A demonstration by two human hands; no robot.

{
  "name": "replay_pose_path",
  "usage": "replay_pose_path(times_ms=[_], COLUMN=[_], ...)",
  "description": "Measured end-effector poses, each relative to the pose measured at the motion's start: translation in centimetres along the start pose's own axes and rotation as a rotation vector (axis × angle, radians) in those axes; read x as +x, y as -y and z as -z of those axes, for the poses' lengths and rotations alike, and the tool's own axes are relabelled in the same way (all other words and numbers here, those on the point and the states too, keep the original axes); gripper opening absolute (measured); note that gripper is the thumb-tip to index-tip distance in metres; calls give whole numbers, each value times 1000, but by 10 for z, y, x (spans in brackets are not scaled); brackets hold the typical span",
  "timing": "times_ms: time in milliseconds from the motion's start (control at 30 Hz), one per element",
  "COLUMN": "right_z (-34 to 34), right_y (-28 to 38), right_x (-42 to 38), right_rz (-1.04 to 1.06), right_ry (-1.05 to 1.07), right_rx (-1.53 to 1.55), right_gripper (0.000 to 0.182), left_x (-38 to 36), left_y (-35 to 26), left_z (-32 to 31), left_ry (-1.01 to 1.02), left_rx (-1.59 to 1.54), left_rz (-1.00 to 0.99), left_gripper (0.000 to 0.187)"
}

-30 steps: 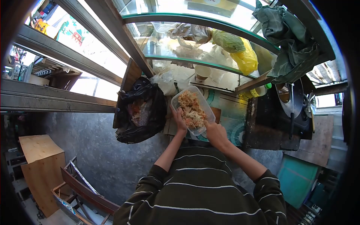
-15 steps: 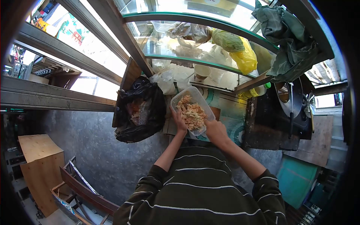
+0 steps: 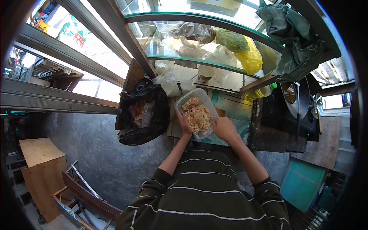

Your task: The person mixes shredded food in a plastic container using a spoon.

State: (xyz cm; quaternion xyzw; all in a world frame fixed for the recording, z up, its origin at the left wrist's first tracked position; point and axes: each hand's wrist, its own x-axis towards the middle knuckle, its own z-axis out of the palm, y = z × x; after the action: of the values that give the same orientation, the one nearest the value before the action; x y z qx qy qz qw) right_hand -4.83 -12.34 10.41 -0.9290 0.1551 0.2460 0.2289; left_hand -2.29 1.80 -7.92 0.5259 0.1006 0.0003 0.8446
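Observation:
A clear plastic container [image 3: 209, 100] sits tilted in front of my body, with a crumbly orange-and-pale food mixture [image 3: 198, 118] in it. My left hand [image 3: 184, 124] grips the container along its left side, the thumb lying over the rim. At the container's right edge, my right hand [image 3: 225, 128] is closed, knuckles up. Whatever its fingers hold is hidden from this angle. Left of the container, a black plastic bag [image 3: 155, 111] stands open with scraps and clear plastic inside.
Behind the container is a glass display case [image 3: 207, 59] holding a cup [image 3: 206, 73], a cabbage [image 3: 232, 40] and a yellow bag [image 3: 251, 57]. To the right are a green-capped bottle [image 3: 260, 93] and a pan [image 3: 297, 101] on a dark stove. A wooden box [image 3: 44, 168] stands lower left.
My right hand has moved slightly right, from over the mixture to the container's right edge. The mixture looks shifted and more heaped. My left hand keeps its hold.

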Motion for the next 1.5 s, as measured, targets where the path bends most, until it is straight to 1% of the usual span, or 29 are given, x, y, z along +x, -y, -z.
replay_pose_path(times_ms=[67,133,167,200,267,333,400,433,467,500,567,600,633,667,700,733,800,900,933,967,1000,1033,1067,1100,1167,1200,1233,1400,1500], right_z=[-2,-21,-39,-46,-40,-19,14,17,17,14,-23,-44,-65,-89,-94,-90,-63,-9,-6,-4,-5,-21,-51,-71,-76,-72,-65,-31,2], right_y=[-1,-7,-11,-13,-19,-16,-6,-4,-1,1,-3,-5,-10,-18,-21,-28,-32,-23,-21,-14,-8,-10,-15,-15,-7,-6,-5,-15,-11], right_x=[18,22,15,9,2,-8,-14,-9,-3,-1,13,19,9,-11,-22,-19,-20,-21,-17,-14,-12,-6,4,7,-9,-16,-21,-28,-31], right_rz=[-8,-12,-32,-52,-38,-26,56,56,128,196,227,267,269,279,288,290,259,229,225,183,141,137,88,42,9,-26,-31,-28,-14], right_ry=[-57,-111,-115,-118,-71,-31,-31,-33,-135,-237,-285,-331,-332,-295,-259,-260,-117,-168,-170,-196,-224,-226,-163,-101,-40,22,25,131,82], right_rx=[35,77,24,-35,-69,-84,-125,-125,-150,-175,-207,-241,-238,-286,-339,-347,-248,-146,-149,-67,17,18,-7,-30,-49,-73,-74,-111,-151], right_gripper=[25,25,25,24,24,24,22,22,22,24,27,30,30,32,34,34,30,25,25,24,23,23,23,23,23,23,23,22,22], left_x=[-6,-4,-1,3,8,9,8,6,4,0,-5,0,9,13,13,10,4,1,3,3,2,-1,-4,-1,8,10,13,10,7], left_y=[-21,-18,-15,-2,21,23,15,9,-1,-13,-32,-26,-14,-6,-4,-2,-5,-13,-12,-11,-13,-15,-16,-10,19,29,37,23,25], left_z=[-17,-21,-19,-10,9,11,11,6,-3,-12,-25,-22,-15,-12,-13,-12,-9,-17,-16,-16,-20,-25,-26,-21,-6,0,10,2,3], left_ry=[-18,-7,-2,-4,47,50,43,55,70,77,76,79,16,-49,-52,-12,19,-10,1,14,19,21,21,22,-48,-51,-23,11,-36], left_rx=[272,283,294,291,-28,30,91,94,96,95,296,300,279,253,246,174,117,217,212,208,207,276,347,352,-77,-80,-59,-84,-4], left_rz=[-143,-162,-182,-184,-46,-43,-41,-95,-146,-143,-212,-213,-174,-132,-132,-91,-48,-52,-81,-109,-107,-173,-238,-238,-20,-14,6,43,-29], left_gripper=[69,69,70,70,69,69,69,69,69,69,68,68,68,68,68,68,68,69,70,71,71,71,71,71,69,69,68,66,66])
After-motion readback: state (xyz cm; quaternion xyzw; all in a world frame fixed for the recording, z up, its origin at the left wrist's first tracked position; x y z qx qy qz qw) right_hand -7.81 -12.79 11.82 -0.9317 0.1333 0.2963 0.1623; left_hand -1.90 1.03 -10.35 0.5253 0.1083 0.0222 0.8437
